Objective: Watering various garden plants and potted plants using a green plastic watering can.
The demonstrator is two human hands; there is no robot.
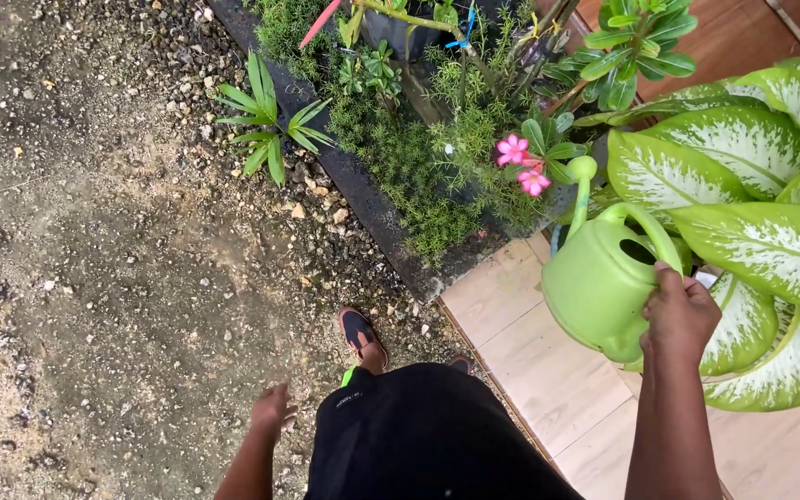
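My right hand grips the handle of a light green plastic watering can, held up over the tiled edge. Its spout points up and away toward a plant with pink flowers. My left hand hangs low beside my black shorts, fingers loosely curled, holding nothing. One foot in a dark sandal stands on the gravel near the tile edge.
A large plant with white-and-green leaves fills the right side. A dark raised bed holds feathery green plants. Stony, damp ground spreads left. Beige tiles lie lower right.
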